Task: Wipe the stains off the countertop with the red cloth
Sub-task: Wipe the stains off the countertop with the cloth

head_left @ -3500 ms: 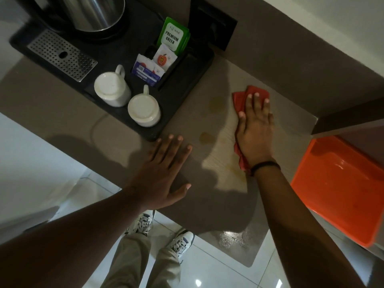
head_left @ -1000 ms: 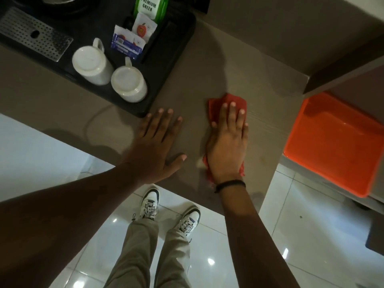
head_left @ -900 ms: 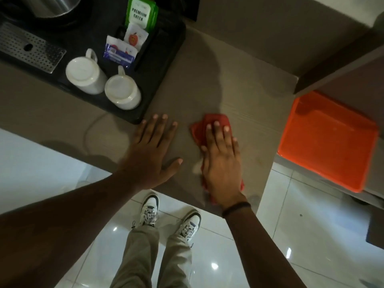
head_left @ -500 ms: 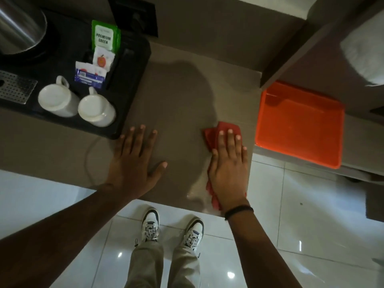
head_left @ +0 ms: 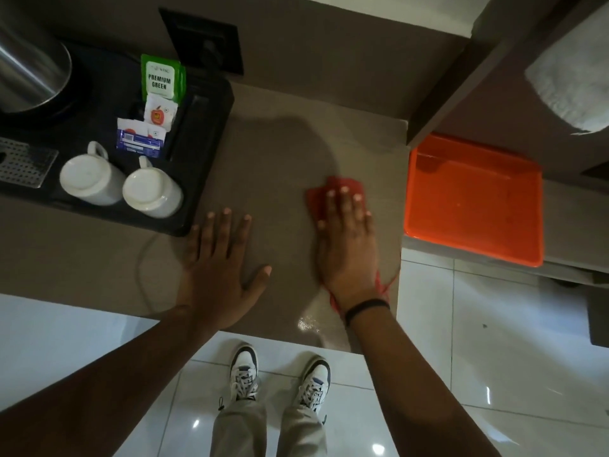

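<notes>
On countertop [head_left: 280, 153] | red cloth [head_left: 318, 201] under flat right hand [head_left: 347, 249]

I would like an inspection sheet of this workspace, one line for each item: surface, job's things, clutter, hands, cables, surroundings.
Surface: brown countertop, no distinct stain visible; a wet sheen near the front edge.
Job's things: red cloth flat on the countertop, mostly covered by the right hand.
Clutter: black tray at the left holding two white mugs, tea sachets and a steel kettle.
Hands: right hand pressed flat on the cloth, fingers extended; left hand flat on bare countertop, holding nothing.
Cables: a thin cord curves across the countertop near the tray.
Surroundings: orange bin to the right, lower than the countertop; white towel on a shelf; glossy tiled floor.
</notes>
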